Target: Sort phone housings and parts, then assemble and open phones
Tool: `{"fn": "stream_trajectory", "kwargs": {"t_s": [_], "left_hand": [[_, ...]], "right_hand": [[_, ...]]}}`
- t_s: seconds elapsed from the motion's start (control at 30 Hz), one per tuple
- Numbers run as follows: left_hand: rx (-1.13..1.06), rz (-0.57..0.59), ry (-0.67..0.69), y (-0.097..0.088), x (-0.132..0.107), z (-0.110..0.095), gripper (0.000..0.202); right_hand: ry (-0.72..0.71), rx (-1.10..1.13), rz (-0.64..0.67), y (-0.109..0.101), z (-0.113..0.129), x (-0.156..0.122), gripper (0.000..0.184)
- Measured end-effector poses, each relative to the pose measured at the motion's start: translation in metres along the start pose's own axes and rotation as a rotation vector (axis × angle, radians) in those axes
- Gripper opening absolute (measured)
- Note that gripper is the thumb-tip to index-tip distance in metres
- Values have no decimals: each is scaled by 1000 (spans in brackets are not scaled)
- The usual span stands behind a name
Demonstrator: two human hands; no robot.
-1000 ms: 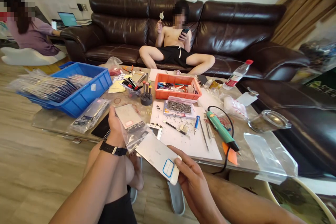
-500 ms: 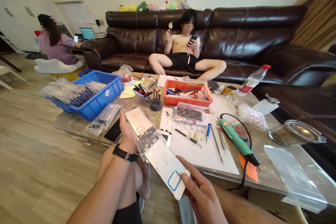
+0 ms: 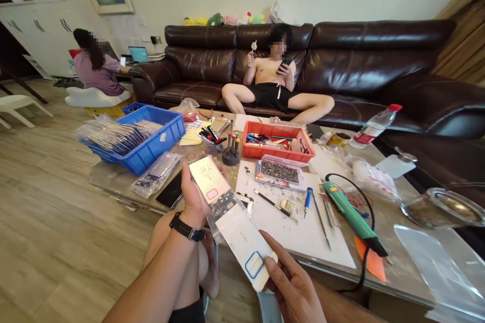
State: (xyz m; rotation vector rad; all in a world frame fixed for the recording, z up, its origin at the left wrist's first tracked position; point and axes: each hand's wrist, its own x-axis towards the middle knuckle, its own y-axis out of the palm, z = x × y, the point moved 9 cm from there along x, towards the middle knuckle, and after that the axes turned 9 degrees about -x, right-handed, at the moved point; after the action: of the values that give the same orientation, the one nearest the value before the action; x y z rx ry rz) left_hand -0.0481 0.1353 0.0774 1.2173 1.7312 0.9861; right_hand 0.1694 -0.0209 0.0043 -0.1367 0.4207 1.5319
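Observation:
My left hand (image 3: 191,197), a black watch on its wrist, grips a clear plastic bag (image 3: 216,193) with a phone part inside, held up over the near table edge. My right hand (image 3: 291,286) holds the lower end of a white phone back cover (image 3: 245,243) with a blue-ringed cutout. The cover's upper end reaches the mouth of the bag. Both hands are closed on what they hold. My bare knee shows below them.
On the glass table (image 3: 386,227) lie a blue bin (image 3: 149,144) of bagged parts, an orange tray (image 3: 278,141), a screw box (image 3: 279,171), a green corded tool (image 3: 350,214), a white mat, a bottle (image 3: 373,125) and a glass ashtray (image 3: 441,208). One person sits on the sofa, another at far left.
The view has swung left and up. The white cover has come closer to the bag, its top end now at the bag's opening. Both hands keep their grip.

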Motion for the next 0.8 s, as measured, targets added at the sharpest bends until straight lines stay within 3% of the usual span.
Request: {"fn": "stream_trajectory", "kwargs": {"t_s": [0.23,0.63,0.8], "left_hand": [[-7,25,1,6,-6,0,53],[-18,14,-25,5,-7,4,53],[-21,-5,-28,4,-7,6,53]], "right_hand": [[10,47,46,2,-15,3,68],[-6,25,-24,2,-10,6,66],[-6,11,13,7,-15,11,69]]}}
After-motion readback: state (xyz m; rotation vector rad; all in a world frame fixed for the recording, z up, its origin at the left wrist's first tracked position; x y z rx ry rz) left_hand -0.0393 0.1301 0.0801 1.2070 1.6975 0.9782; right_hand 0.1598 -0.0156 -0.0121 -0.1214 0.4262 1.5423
